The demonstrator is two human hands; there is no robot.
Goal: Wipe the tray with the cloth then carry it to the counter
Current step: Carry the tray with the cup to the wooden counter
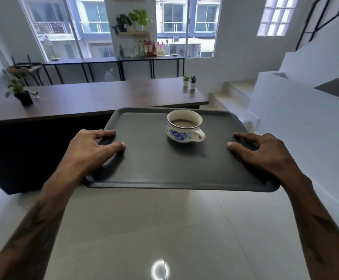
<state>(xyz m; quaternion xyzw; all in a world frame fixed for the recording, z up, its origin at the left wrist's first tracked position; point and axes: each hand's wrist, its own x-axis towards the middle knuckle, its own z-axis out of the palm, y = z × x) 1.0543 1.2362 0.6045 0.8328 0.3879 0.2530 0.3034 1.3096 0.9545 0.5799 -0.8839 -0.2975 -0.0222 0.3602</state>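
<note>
A: Tray [174, 168] position?
B: Dark grey, rectangular, held in the air above the glossy tiled floor [144, 229], roughly level. Its far edge sits just in front of the long brown surface [95, 98], can't tell if they touch.

A: Hands?
B: Left hand [92, 147] clamped on the tray's left rim, thumb on top, fingers curled over the edge. Right hand [259, 150] the same on the right rim. Hands well apart, one per short side.

A: Anything on the tray?
B: One white cup [184, 126] with blue flower print and a thin dark rim line, upright, handle pointing right. Brown drink inside. It stands in the far half, slightly right of centre.

A: Surface contents?
B: Dark potted plant [22, 93] at the left end, two small white-potted plants [189, 81] at the far right end.

A: Cloth?
B: Not visible.

A: Background?
B: Bottles [150, 48] on a black-framed shelf by the windows, white stairs [235, 98] on the right.
</note>
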